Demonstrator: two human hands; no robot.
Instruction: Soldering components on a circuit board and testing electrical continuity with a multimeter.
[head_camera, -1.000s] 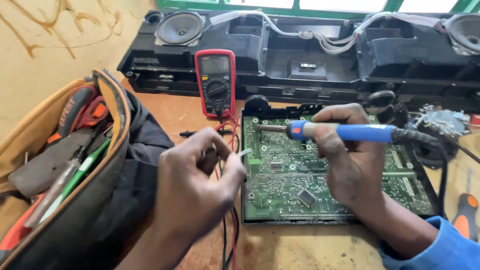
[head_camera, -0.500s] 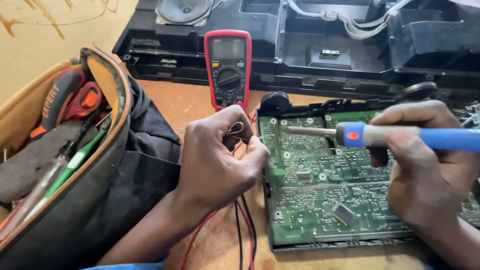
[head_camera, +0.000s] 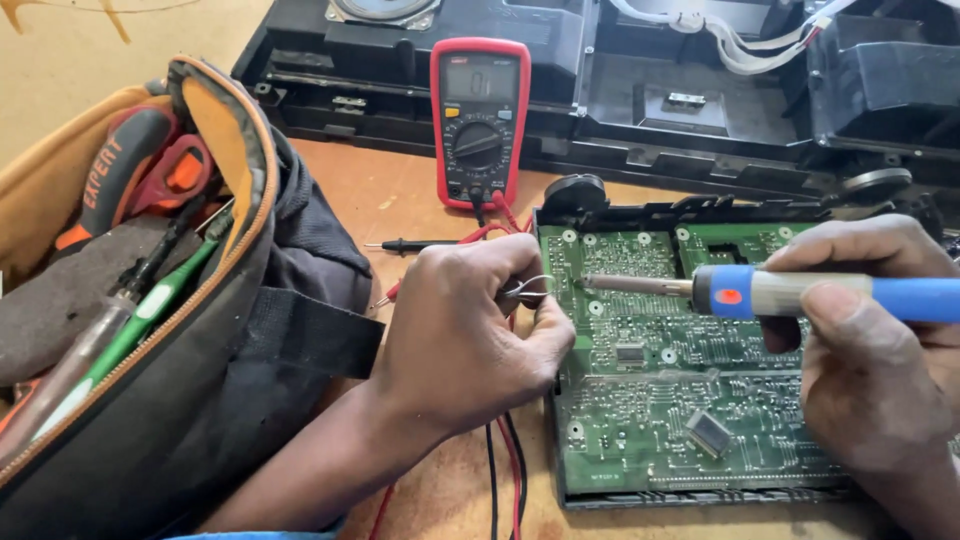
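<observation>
the right hand (head_camera: 880, 370) grips a blue soldering iron (head_camera: 780, 293), tip over the green board (head_camera: 690, 380) mid frame. the left hand (head_camera: 470, 320) pinches solder wire (head_camera: 530, 290) there. soldering looks underway; next needs a steady touch.

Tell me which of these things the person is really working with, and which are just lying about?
In use:
- soldering iron, gripped in the right hand
- thin solder wire, pinched in the left hand
- green circuit board

Lying about:
- red meter and its leads
- tool bag
- black speaker casing
</observation>
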